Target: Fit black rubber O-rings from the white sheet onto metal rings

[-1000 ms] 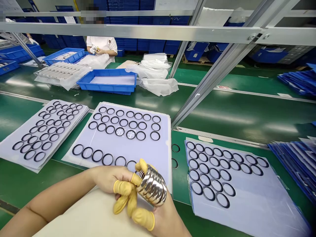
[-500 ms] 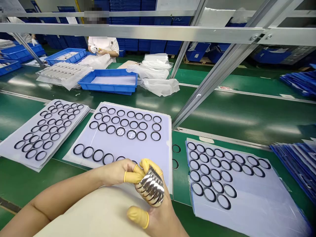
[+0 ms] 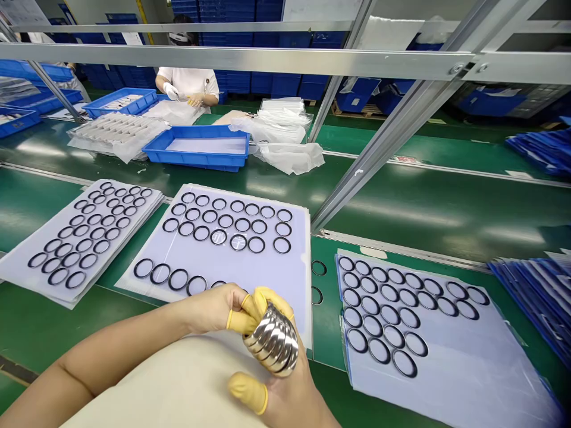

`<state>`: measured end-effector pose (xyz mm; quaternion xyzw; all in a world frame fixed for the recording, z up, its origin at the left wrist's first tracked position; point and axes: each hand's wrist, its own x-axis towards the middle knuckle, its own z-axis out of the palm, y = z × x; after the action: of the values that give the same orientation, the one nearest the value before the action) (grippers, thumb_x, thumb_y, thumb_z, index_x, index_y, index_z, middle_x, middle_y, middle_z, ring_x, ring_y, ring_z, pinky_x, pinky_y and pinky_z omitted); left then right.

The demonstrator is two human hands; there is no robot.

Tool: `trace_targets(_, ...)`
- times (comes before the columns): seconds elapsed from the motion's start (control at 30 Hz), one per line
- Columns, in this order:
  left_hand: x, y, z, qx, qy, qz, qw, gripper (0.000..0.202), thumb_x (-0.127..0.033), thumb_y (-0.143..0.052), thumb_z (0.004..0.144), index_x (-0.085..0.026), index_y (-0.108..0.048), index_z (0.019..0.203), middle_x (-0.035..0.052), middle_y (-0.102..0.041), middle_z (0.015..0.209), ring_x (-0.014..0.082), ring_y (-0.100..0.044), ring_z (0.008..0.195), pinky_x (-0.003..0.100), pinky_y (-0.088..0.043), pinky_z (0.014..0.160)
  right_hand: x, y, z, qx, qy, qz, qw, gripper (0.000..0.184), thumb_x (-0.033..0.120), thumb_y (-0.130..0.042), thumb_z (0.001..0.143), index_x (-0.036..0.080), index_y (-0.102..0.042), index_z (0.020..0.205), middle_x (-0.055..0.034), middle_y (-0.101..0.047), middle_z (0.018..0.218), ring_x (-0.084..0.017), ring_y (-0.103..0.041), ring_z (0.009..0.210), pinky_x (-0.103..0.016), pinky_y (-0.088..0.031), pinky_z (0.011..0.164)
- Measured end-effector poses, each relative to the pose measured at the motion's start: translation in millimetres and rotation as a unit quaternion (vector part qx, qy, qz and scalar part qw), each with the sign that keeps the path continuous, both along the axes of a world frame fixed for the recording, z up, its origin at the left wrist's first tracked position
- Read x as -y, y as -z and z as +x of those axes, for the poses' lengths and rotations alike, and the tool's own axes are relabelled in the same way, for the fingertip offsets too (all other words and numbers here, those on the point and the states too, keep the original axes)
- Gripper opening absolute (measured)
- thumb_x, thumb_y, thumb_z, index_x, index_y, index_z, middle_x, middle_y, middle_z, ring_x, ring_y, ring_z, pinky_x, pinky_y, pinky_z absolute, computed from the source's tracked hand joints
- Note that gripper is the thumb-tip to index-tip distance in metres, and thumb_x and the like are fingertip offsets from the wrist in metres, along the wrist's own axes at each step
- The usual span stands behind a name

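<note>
A stack of shiny steel rings (image 3: 272,340) sits tilted in front of me, held between both hands. My left hand (image 3: 214,312), wearing yellow finger cots, reaches in from the lower left, and its fingertips press on the stack's upper side. Under the stack lies my right hand (image 3: 285,404), with a yellow-cotted finger (image 3: 247,392) sticking out to the left. Just beyond my hands is a pale lilac sheet (image 3: 297,285) carrying rows of black rings (image 3: 196,285). My left hand hides part of the nearest row.
Two more lilac sheets of black rings (image 3: 446,368) lie left and right on the green conveyor belt (image 3: 401,208). Loose black rings (image 3: 318,268) sit beside the middle sheet. Steel frame bars cross above. Beyond, a co-worker (image 3: 187,83) handles something near a blue tray (image 3: 196,148).
The steel stack has turned slightly in my hands, and fewer cotted fingers show beneath it than a second ago. The co-worker's hands have shifted a little.
</note>
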<state>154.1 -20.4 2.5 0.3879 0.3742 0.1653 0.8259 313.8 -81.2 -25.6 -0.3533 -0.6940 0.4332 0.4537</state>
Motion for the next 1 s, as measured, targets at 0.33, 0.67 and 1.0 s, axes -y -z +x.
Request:
trace_targets(0.33,4,4.7,-3,0.027,-0.02,0.018,0.999,0.02,-0.029,-0.083,0.062,-0.013,-0.071,0.063,-0.0016,-0.062,0.063,0.0092,-0.052,0.062,0.021,-0.043,0.065,2,3.6,0,-0.039,-0.019,-0.009,0.999,0.073,0.059,-0.055,0.084,0.029,-0.024,0.144,-0.0108,-0.033,0.14,-0.031,-0.041,0.13,-0.044,-0.043,0.104)
trace_targets(0.67,4,14.7,-8,0.083,0.003,0.132,0.988,0.02,-0.029,-0.078,0.07,-0.012,-0.07,0.065,0.0009,-0.063,0.067,0.0105,-0.056,0.065,0.022,-0.047,0.068,8,7.0,0,-0.066,-0.025,-0.071,0.995,0.084,0.054,-0.059,0.084,0.025,-0.014,0.149,-0.012,-0.043,0.13,-0.027,-0.047,0.124,-0.04,-0.044,0.103)
trace_targets(1.0,2,-8.4,-18,0.024,0.037,0.39,0.92,0.018,-0.018,-0.058,0.085,-0.015,-0.073,0.077,0.0087,-0.071,0.093,0.0166,-0.064,0.085,0.025,-0.051,0.077,5,8.8,4,-0.05,-0.092,-0.068,0.992,0.042,0.048,-0.053,0.089,0.029,-0.057,0.126,-0.0092,-0.052,0.138,-0.031,-0.045,0.13,-0.051,-0.04,0.104)
